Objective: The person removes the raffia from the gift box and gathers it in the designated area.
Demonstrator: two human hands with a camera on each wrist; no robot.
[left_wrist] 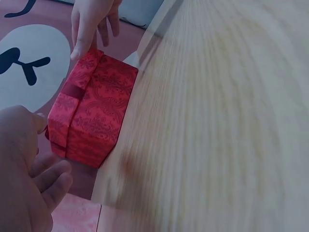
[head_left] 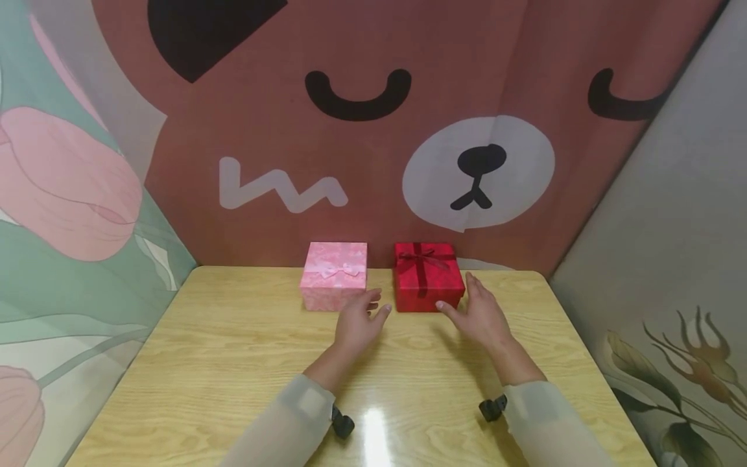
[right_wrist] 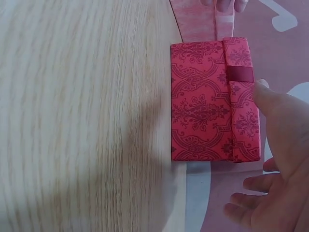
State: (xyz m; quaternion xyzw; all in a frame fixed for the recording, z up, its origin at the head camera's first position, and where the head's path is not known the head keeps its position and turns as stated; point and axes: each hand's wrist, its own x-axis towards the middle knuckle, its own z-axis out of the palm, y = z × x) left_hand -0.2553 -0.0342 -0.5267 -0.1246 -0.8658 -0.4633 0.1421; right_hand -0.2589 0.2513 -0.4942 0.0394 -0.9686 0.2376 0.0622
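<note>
A red gift box [head_left: 426, 295] with a dark red ribbon and bow stands at the back of the table. Just left of it is a pink gift box [head_left: 323, 298] with a pale bow. My right hand [head_left: 481, 314] is at the red box's right side, thumb by its front face and fingers spread along its side. In front of the pink box's right corner, my left hand [head_left: 358, 324] has loosely bent fingers with the thumb toward the red box. The right wrist view shows the right thumb [right_wrist: 263, 92] right at the red box's lid.
The wooden table [head_left: 233, 363] meets a curtain [head_left: 262, 130] printed with a bear face behind the boxes. Flowered cloth [head_left: 70, 194] hangs on the left, a grey flowered panel [head_left: 659, 227] on the right. Small black devices [head_left: 343, 425] sit at both wrists.
</note>
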